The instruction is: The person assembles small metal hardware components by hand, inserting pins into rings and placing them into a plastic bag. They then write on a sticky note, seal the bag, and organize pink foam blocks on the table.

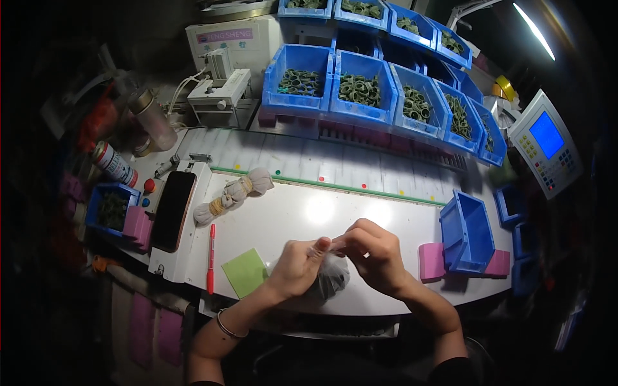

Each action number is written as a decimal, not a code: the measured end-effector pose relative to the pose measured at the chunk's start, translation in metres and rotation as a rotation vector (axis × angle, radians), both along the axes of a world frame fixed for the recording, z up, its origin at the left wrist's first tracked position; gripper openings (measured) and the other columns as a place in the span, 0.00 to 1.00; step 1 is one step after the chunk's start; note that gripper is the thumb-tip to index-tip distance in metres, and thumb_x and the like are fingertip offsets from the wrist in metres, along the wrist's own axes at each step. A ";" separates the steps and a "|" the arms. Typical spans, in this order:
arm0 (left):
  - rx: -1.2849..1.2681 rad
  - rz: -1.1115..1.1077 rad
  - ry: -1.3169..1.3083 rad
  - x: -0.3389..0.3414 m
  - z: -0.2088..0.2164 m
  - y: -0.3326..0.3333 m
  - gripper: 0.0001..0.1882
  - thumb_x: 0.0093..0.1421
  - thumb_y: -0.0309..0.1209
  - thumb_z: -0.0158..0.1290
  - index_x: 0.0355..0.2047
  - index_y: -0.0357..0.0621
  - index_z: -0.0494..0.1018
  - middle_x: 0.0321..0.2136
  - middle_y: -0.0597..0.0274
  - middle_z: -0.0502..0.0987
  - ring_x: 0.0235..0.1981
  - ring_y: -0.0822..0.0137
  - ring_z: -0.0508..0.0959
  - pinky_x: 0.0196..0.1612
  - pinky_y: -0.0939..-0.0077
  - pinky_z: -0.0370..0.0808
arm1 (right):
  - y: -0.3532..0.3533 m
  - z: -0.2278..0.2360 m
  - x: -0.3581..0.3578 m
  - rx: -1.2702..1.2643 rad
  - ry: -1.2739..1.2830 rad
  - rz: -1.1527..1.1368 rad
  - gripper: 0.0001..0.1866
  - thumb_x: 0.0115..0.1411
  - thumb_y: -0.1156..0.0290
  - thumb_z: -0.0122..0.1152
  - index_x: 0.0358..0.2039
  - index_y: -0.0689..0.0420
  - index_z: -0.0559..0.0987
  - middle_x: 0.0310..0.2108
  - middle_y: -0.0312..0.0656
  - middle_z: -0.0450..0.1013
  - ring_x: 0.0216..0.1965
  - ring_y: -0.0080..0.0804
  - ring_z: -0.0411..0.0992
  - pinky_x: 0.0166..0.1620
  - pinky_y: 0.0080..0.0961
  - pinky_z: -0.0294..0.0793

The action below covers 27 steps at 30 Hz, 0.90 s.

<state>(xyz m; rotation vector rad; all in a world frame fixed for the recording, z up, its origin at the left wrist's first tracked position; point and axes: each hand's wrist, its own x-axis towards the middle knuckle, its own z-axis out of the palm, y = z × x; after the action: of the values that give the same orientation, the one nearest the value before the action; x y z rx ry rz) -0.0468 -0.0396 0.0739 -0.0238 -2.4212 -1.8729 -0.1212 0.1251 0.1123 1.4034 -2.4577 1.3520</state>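
Note:
Near the front edge of the white worktop, a clear plastic bag (333, 276) with dark contents hangs or rests below my two hands. My left hand (297, 265) is closed on the gathered top of the bag, thumb uppermost. Close against it, my right hand (373, 254) pinches the twisted neck of the same bag, its fingers curled. What lies inside the bag is too dim to name. To the left of my left hand lies a green pad of paper (244, 273), with a red pen (211, 259) beyond it.
Blue bins (364, 89) of green ring-like pieces stand in tiers at the back. A blue bin (467, 231) sits at right between pink blocks (431, 261). A tied grey cloth bundle (235, 195), a phone (173, 211) and a spray can (116, 164) are at left. A keypad display (546, 143) stands far right.

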 end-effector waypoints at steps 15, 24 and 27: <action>0.212 -0.220 0.125 -0.008 0.001 -0.015 0.30 0.67 0.49 0.37 0.24 0.35 0.72 0.21 0.65 0.67 0.22 0.77 0.64 0.27 0.82 0.62 | -0.004 -0.057 0.014 -0.157 -0.499 0.032 0.08 0.48 0.76 0.56 0.31 0.61 0.76 0.25 0.39 0.69 0.34 0.32 0.67 0.37 0.24 0.66; 0.179 -0.126 0.064 -0.002 0.010 -0.013 0.04 0.57 0.25 0.54 0.32 0.37 0.74 0.30 0.60 0.73 0.30 0.70 0.76 0.33 0.81 0.73 | 0.002 -0.048 0.014 -0.044 -0.678 0.035 0.06 0.51 0.74 0.61 0.26 0.61 0.74 0.23 0.37 0.66 0.31 0.24 0.66 0.36 0.20 0.64; 0.194 -0.040 0.161 0.006 0.003 -0.011 0.09 0.51 0.19 0.58 0.35 0.38 0.77 0.32 0.60 0.74 0.32 0.68 0.77 0.35 0.81 0.76 | 0.002 -0.044 0.019 0.091 -0.466 -0.153 0.07 0.52 0.73 0.60 0.24 0.62 0.72 0.22 0.39 0.66 0.29 0.24 0.66 0.34 0.20 0.64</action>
<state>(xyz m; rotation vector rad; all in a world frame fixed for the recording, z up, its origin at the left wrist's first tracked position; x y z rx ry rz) -0.0407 -0.0507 0.0767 -0.2044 -2.1423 -2.0282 -0.1020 0.1272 0.0682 0.9691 -2.8654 1.7109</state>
